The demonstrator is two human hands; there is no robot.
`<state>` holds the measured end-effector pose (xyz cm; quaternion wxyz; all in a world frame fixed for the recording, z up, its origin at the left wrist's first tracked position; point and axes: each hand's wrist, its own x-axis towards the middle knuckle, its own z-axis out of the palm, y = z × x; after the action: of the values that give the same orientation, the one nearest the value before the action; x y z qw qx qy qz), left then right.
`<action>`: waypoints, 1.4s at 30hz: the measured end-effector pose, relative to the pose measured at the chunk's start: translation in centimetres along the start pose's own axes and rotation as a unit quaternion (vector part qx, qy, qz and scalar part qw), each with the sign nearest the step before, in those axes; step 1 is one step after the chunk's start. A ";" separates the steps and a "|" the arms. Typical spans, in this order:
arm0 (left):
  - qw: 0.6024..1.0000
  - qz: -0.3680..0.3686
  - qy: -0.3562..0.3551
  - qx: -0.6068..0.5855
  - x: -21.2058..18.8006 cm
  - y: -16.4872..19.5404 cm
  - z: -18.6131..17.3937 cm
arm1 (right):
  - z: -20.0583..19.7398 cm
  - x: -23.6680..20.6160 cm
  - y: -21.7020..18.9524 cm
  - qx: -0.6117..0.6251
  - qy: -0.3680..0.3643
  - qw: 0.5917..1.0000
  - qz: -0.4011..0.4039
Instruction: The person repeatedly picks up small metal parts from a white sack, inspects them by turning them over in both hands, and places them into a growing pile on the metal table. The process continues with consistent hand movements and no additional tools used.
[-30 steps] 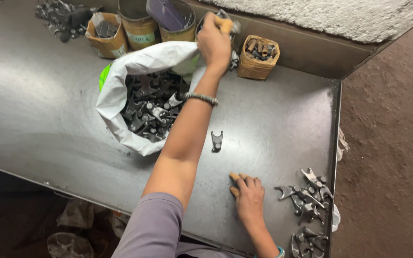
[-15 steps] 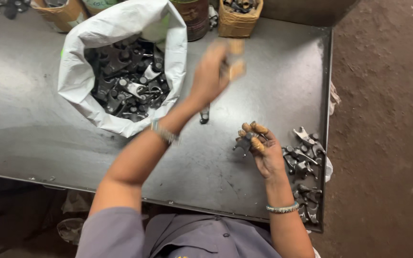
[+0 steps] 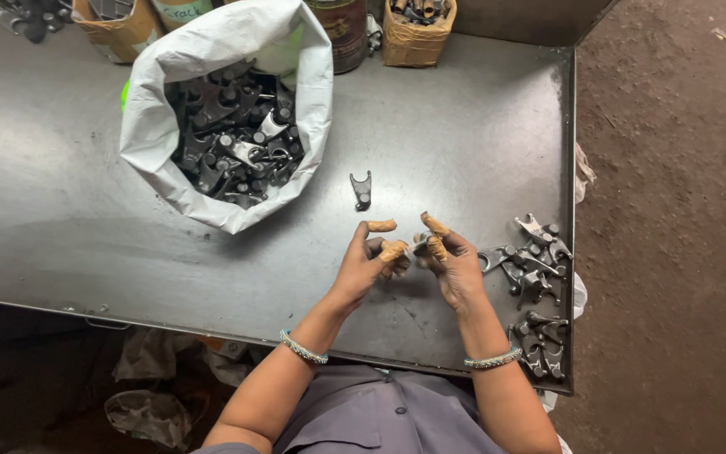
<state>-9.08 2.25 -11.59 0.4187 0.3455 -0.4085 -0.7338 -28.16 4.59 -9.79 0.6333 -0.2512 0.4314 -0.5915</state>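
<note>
Both hands work near the front edge of the steel surface point(image 3: 464, 134); bare room lies behind them; left hand point(image 3: 361, 267) and right hand point(image 3: 455, 267) meet fingertip to fingertip, each grip pinching one small metal part point(image 3: 416, 244); its axis cannot be told; a forked piece point(image 3: 362, 190) lies apart, fork pointing away.

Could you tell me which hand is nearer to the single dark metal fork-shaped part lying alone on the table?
Left. The left hand is just below the dark metal fork-shaped part; the right hand is below and farther right.
</note>
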 end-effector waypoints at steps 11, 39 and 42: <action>0.996 0.039 0.070 0.030 -0.1 1.3 -1.5 | 1.4 1.1 0.6 -0.185 0.036 0.981 0.034; 0.970 0.075 0.132 0.192 0.1 1.9 -1.5 | 3.1 0.4 0.3 -0.334 -0.019 0.935 -0.115; 0.989 -0.002 0.103 0.110 0.0 1.1 -0.8 | 1.8 -0.3 0.6 -0.295 -0.016 0.951 -0.088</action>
<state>-8.08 1.68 -10.94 0.4165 0.4635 -0.4409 -0.6459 -26.33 4.69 -9.31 0.4831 -0.4733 0.5527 -0.4869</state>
